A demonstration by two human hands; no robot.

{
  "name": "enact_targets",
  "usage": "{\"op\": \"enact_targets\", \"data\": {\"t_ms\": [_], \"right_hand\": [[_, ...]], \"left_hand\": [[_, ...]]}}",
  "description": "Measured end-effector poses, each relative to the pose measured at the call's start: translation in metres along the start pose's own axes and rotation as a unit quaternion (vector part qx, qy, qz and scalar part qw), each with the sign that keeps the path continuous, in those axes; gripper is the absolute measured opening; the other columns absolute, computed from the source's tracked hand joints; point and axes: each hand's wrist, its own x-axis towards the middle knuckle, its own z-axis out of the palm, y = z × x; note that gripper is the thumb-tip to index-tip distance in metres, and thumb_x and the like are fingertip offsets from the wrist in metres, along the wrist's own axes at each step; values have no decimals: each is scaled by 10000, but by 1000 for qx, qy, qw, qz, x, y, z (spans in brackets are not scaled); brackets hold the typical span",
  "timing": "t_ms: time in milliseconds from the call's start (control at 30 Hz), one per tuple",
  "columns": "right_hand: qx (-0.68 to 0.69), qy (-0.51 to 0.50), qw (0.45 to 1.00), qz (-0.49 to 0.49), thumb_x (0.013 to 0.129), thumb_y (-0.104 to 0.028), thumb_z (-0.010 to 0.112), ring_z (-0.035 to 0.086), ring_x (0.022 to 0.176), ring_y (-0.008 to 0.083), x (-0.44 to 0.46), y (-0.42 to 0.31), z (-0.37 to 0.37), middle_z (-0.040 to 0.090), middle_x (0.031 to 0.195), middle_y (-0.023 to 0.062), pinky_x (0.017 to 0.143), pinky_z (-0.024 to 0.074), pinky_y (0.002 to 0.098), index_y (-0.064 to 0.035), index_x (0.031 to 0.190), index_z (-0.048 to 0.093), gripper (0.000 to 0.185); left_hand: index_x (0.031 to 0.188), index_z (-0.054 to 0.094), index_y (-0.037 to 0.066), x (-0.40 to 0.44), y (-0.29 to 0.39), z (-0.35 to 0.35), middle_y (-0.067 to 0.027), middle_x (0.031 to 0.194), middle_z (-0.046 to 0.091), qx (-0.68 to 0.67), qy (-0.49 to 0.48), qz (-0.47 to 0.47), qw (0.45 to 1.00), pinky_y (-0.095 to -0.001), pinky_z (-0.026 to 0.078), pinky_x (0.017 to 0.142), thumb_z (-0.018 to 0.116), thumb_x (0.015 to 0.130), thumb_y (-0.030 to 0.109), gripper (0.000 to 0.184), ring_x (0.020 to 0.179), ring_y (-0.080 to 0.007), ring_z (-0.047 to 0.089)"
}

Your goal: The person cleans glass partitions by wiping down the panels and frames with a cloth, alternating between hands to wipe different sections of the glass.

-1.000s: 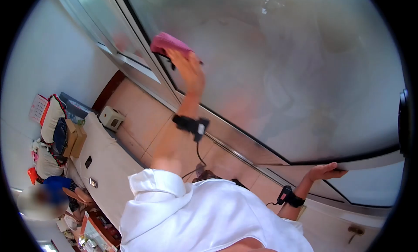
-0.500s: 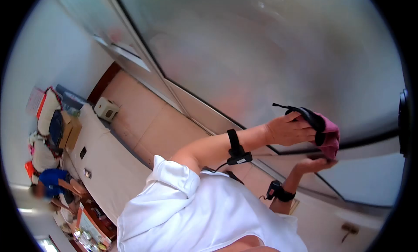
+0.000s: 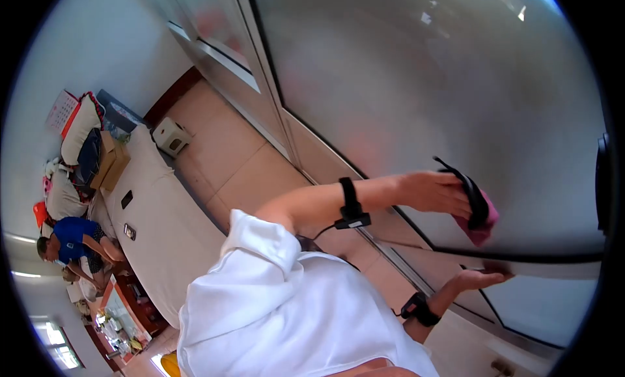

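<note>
My left hand (image 3: pixel 433 193) is closed on a pink cloth (image 3: pixel 480 231) with a black band (image 3: pixel 478 201) across it. A thin black end sticks out past the knuckles. Hand and cloth are at the lower part of a frosted glass panel (image 3: pixel 403 84); whether they press on it is hard to tell. My right hand (image 3: pixel 480 279) is apart from the cloth, beside the panel's bottom rail (image 3: pixel 521 267). Its palm is turned up, the fingers are stretched out, and nothing shows in it. Black straps with small boxes circle both wrists.
Metal frames and a floor track (image 3: pixel 293 159) run along the panels. A white stool (image 3: pixel 171 137) stands on the tiled floor. On a covered sofa (image 3: pixel 153 214) lie two phones, an open cardboard box (image 3: pixel 114 162) and cushions. A person in blue (image 3: pixel 73 239) sits near a cluttered table (image 3: pixel 124 325).
The view has turned, moving the room in the picture. My left hand and the cloth sit lower against the panel frame's corner. My right hand, close beneath the cloth before, is now farther from it.
</note>
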Motion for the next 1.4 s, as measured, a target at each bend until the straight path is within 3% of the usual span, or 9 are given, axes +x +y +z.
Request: {"op": "enact_targets", "data": {"t_ms": [133, 400, 533, 633, 967, 1100, 1200, 1267, 1400], "right_hand": [[-40, 17, 999, -32, 979, -491, 278, 370, 1268, 306, -2, -35, 19, 299, 1402, 225, 1043, 327, 395, 23, 1428, 205, 686], [-171, 89, 978, -75, 997, -401, 311, 401, 1206, 297, 7, -21, 10, 308, 1358, 237, 1022, 328, 392, 79, 1396, 223, 630], [-106, 127, 985, -45, 1013, -357, 302, 353, 1259, 255, 4, 31, -14, 260, 1438, 183, 1064, 265, 353, 56, 1424, 195, 592], [-143, 120, 979, -77, 1028, -313, 270, 321, 1329, 263, -3, 32, -13, 215, 1506, 177, 1079, 258, 342, 25, 1454, 176, 551], [-40, 22, 998, -39, 994, -341, 372, 314, 1303, 300, -10, -57, 36, 247, 1451, 232, 1083, 230, 354, 69, 1428, 170, 630], [-151, -8, 988, -36, 988, -343, 397, 325, 1292, 272, -19, -43, 33, 249, 1469, 199, 1052, 267, 312, 47, 1447, 159, 648], [-137, -21, 990, 0, 978, -296, 423, 474, 962, 177, -19, -20, 31, 330, 1390, 127, 831, 409, 283, -1, 1462, 180, 618], [-158, -62, 984, -61, 961, -288, 471, 379, 1245, 267, -18, -20, 32, 231, 1494, 179, 998, 338, 331, 26, 1453, 193, 647], [-11, -66, 991, 116, 981, -242, 447, 368, 1300, 291, -23, -58, 62, 236, 1485, 218, 1068, 299, 351, 27, 1453, 189, 602]], "left_hand": [[818, 542, 333, -59, -59, -43, 67, 798, 458, 20, -24, -66, 997, -388, 364, 853, 582, 760, 329, 71, 831, -123, 475], [1259, 485, 61, -173, -143, -78, -293, 1353, 353, 29, 4, -469, 883, -627, 173, 1067, 679, 764, 448, 658, 1235, -502, 343], [1451, 166, -4, -215, -184, -79, -222, 1480, 215, -196, 212, -547, 786, -437, 221, 1103, 552, 944, 271, 694, 1373, -348, 222], [1407, 252, -20, -221, -207, -93, -185, 1396, 291, -106, 125, -553, 817, -371, 148, 1099, 470, 967, 408, 651, 1268, -283, 290], [1429, 158, 10, -107, -79, -58, -252, 1303, 346, -252, 153, -646, 704, -491, 273, 1050, 476, 952, 422, 706, 1221, -377, 348], [1181, 494, 85, -95, -1, -27, -154, 1224, 488, -45, -46, -317, 946, -599, 270, 1008, 558, 900, 314, 367, 1241, -370, 369], [1098, 560, 184, -13, 15, -33, -9, 1065, 554, -84, -427, -177, 883, -478, 391, 808, 536, 823, 244, 283, 1033, -192, 484], [1004, 611, 234, -9, 20, -5, 40, 928, 561, -138, -65, -108, 982, -390, 358, 855, 536, 780, 195, 239, 948, -138, 517], [1324, 439, 250, 36, 17, 2, 101, 1357, 436, -59, -76, 12, 995, -374, 221, 1063, 478, 839, 204, 489, 1242, -74, 389]]}}
